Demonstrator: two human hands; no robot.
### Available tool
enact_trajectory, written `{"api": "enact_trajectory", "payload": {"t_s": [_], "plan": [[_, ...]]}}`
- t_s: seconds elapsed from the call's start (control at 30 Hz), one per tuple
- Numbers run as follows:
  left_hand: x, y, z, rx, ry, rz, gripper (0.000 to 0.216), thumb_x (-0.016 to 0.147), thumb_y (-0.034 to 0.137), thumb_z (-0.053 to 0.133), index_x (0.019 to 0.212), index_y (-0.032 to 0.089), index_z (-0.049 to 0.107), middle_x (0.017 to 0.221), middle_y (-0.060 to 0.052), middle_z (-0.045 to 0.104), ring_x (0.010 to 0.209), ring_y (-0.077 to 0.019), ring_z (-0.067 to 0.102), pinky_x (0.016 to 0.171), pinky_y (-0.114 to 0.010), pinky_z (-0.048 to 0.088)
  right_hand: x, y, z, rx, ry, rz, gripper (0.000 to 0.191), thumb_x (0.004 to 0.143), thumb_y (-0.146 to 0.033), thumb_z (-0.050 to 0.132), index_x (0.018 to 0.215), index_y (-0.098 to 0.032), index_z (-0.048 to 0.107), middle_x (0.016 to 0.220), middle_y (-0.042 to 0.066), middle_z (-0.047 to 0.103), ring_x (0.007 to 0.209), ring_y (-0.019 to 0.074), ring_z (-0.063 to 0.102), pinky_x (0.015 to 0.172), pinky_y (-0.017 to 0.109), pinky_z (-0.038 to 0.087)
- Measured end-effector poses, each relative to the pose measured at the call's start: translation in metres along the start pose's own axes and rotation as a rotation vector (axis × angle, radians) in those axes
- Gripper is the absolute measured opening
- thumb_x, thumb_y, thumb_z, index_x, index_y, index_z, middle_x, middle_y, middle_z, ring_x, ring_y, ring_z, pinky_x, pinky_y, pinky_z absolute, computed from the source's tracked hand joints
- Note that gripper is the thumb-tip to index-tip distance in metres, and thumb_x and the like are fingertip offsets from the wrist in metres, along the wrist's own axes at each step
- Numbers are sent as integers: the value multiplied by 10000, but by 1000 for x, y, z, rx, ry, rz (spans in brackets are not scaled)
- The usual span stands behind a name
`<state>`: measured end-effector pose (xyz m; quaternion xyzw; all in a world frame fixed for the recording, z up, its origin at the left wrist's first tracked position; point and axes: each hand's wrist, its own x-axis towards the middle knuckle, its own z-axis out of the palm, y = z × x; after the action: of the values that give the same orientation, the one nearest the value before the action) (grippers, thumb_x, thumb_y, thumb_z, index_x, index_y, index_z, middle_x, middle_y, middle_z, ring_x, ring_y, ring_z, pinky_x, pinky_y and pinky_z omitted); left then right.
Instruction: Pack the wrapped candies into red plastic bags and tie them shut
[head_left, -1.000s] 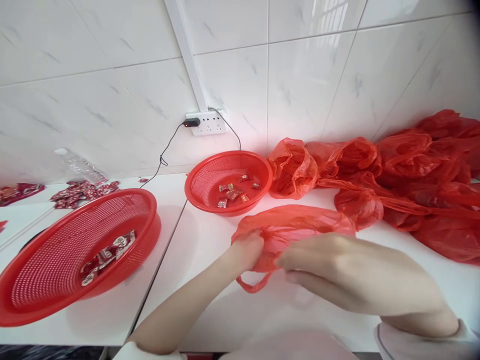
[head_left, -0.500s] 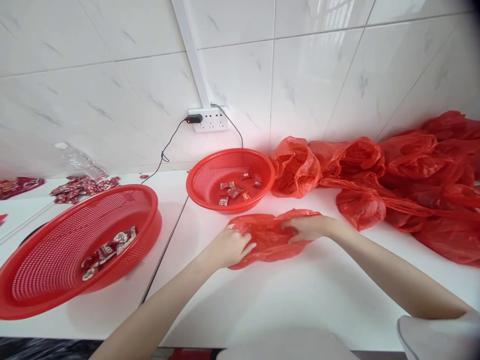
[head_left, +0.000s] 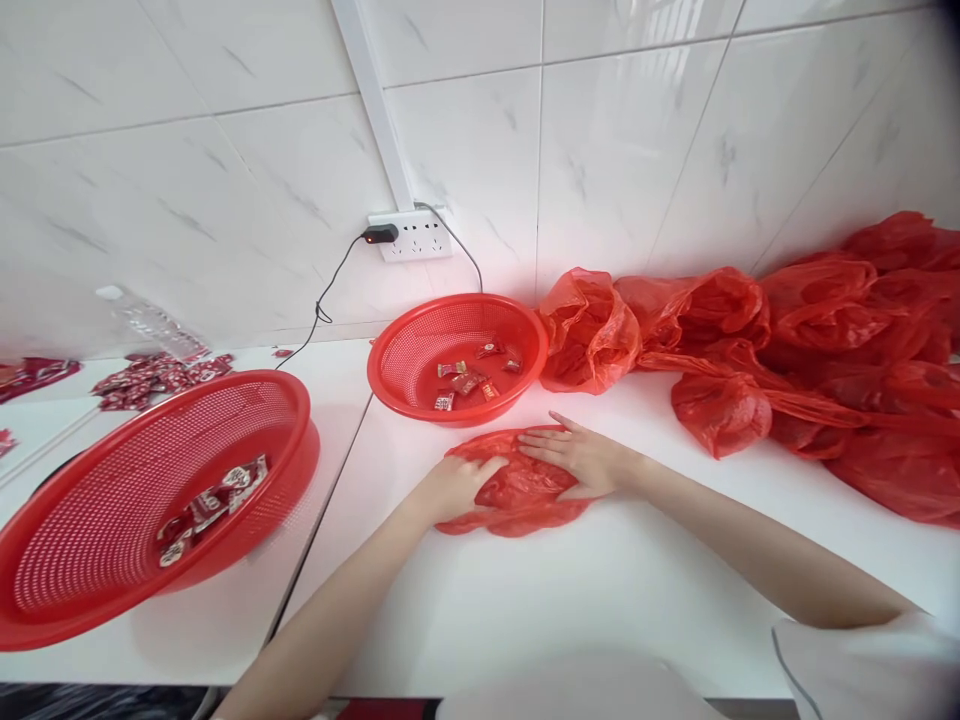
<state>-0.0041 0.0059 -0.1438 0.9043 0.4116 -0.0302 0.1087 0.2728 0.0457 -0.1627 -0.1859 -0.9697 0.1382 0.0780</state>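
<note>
A red plastic bag (head_left: pixel 517 515) lies spread and crumpled on the white table, just in front of the smaller red basket (head_left: pixel 390 400). My left hand (head_left: pixel 459 487) rests on the bag's left side with the thumb held apart; its other fingertips are partly hidden by the plastic. On the bag's right side lies my right hand (head_left: pixel 581 458), fingers stretched out and spread across the plastic. Several small wrapped sweets (head_left: pixel 466 382) sit in the bottom of the smaller basket.
A larger red basket (head_left: pixel 82 520) with several wrapped packets (head_left: pixel 214 505) stands at left. Behind it are a heap of red packets (head_left: pixel 150 380) and a clear bottle (head_left: pixel 154 322). Red plastic bags (head_left: pixel 810 340) line the wall at right. A black cable (head_left: pixel 330 285) runs from the socket strip (head_left: pixel 420 238).
My right hand has come out of the bag's folds and moved left to lie flat on top. The bag looks flatter and has shifted slightly left.
</note>
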Motion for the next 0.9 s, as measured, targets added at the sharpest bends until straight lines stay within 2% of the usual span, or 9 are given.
{"api": "enact_trajectory", "payload": {"t_s": [0.1, 0.2, 0.3, 0.37, 0.43, 0.5, 0.63, 0.8, 0.9], "plan": [[-5, -11, 8, -108, 50, -39, 605, 781, 556, 593, 1248, 174, 540, 1061, -128, 686, 870, -299, 654, 791, -394, 473, -8, 10, 10, 45, 51, 33, 795, 882, -550, 496, 1508, -138, 228, 1479, 189, 393, 1383, 270, 352, 1164, 542, -7], [-4, -14, 11, -393, 181, -177, 521, 839, 602, 475, 1117, 178, 597, 911, -87, 686, 787, -236, 641, 780, -359, 479, -11, 11, 15, -23, 130, 47, 615, 938, -490, 429, 1440, -137, 378, 1399, 179, 504, 1328, 272, 430, 1159, 570, -8], [4, -9, 2, -1001, 334, -496, 591, 894, 634, 268, 1086, 153, 553, 728, -50, 632, 615, -179, 614, 642, -311, 505, -11, 8, 14, -123, 240, 62, 448, 970, -405, 391, 1296, -133, 534, 1277, 154, 610, 1253, 259, 506, 1168, 567, 57], [9, -6, -10, -1461, 364, -688, 626, 882, 658, 250, 1121, 129, 485, 717, -67, 640, 589, -179, 633, 577, -289, 517, -8, 4, 9, -172, 338, 69, 375, 968, -362, 408, 1214, -139, 581, 1233, 143, 633, 1204, 249, 542, 1167, 564, 109], [12, -6, -24, -1796, 382, -740, 544, 869, 596, 396, 1122, 120, 469, 810, -119, 685, 681, -191, 682, 606, -267, 543, 0, -3, 3, -197, 454, 75, 306, 960, -312, 429, 1159, -153, 599, 1203, 128, 646, 1153, 232, 572, 1164, 562, 142], [14, -8, -34, -1994, 463, -718, 381, 851, 390, 511, 1103, 104, 509, 900, -147, 704, 787, -200, 704, 667, -250, 564, 13, -13, -4, -201, 570, 69, 254, 953, -265, 441, 1126, -171, 600, 1172, 108, 658, 1115, 213, 590, 1164, 558, 164], [16, -13, -28, -2143, 628, -691, 320, 742, 133, 488, 1038, 81, 598, 884, -125, 721, 802, -216, 708, 729, -310, 591, 43, -31, -2, -190, 709, 2, 229, 935, -213, 454, 1118, -193, 590, 1161, 90, 659, 1110, 190, 590, 1165, 539, 209], [19, -7, 4, -2149, 766, -597, 259, 717, 94, 482, 910, 91, 655, 848, -101, 740, 752, -201, 702, 728, -315, 582, 60, -35, 26, -341, 778, -163, 235, 895, -180, 491, 1100, -190, 605, 1181, 87, 659, 1164, 205, 565, 1162, 566, 186], [17, -4, 16, -2137, 751, -527, 274, 726, 131, 493, 918, 72, 680, 906, -132, 743, 842, -245, 704, 829, -377, 556, 60, -30, 36, -386, 758, -162, 257, 887, -173, 493, 1119, -187, 600, 1219, 83, 648, 1205, 213, 544, 1166, 576, 158]]}}
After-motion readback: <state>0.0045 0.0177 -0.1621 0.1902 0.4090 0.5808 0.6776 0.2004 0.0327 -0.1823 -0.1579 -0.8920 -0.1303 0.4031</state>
